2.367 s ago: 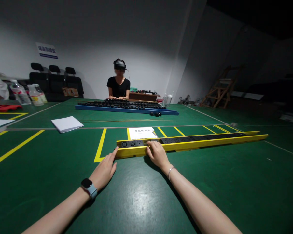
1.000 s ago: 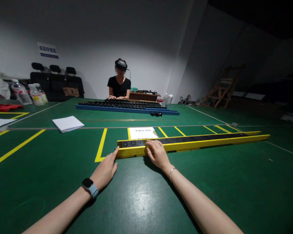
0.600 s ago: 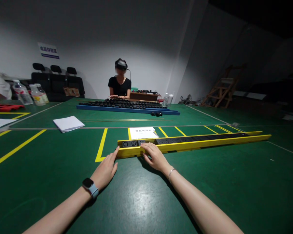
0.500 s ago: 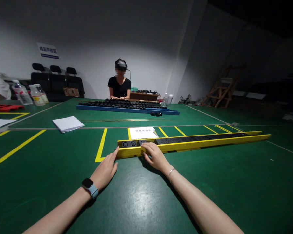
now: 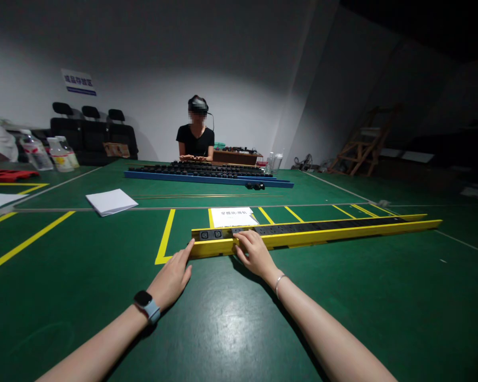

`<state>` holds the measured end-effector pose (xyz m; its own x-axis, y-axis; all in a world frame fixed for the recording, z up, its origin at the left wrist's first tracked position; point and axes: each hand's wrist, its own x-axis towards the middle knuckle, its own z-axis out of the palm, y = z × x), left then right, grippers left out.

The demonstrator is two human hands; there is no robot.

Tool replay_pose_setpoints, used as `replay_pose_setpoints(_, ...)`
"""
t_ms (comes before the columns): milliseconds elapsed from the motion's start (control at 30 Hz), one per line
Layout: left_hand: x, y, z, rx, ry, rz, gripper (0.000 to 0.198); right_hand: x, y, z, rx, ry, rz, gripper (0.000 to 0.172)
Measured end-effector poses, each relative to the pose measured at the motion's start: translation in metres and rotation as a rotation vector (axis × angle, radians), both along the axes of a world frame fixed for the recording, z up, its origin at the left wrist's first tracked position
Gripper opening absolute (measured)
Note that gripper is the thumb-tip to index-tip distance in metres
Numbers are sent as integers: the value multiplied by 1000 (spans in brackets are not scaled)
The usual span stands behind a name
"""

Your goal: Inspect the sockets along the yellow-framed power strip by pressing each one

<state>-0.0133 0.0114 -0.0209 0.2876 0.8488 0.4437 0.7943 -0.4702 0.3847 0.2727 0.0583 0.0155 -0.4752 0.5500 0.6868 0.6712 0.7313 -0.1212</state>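
A long yellow rail, open at the top, lies slightly aslant on the green table. Inside its left end sits a black double socket module. After a gap comes another black socket module, partly hidden by my right hand, whose fingers bend over the near wall onto it. Further right, a row of black modules fills the channel. My left hand rests with fingers stretched out, the fingertips against the rail's left end; it holds nothing.
A paper label lies behind the rail, a folded white sheet to its left. Beyond are thin rods and blue rails with black modules. A co-worker sits opposite. Bottles stand far left.
My right hand has shifted slightly right along the rail. The socket module at its fingers has moved right too, widening the gap to the double module. My left hand stays put.
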Motion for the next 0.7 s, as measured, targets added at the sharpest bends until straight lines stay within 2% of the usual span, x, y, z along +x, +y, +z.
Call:
replay_pose_setpoints(233, 1, -1, 2, 0, 4, 6, 65, 1, 1, -2, 4, -18, -64, 38)
replay_pose_setpoints(433, 0, -2, 2, -18, -1, 2, 64, 1, 1, -1, 15, -42, -98, 33)
replay_pose_setpoints(700, 1, -1, 2, -15, -12, 0, 64, 2, 1, -1, 44, 4, -215, 24)
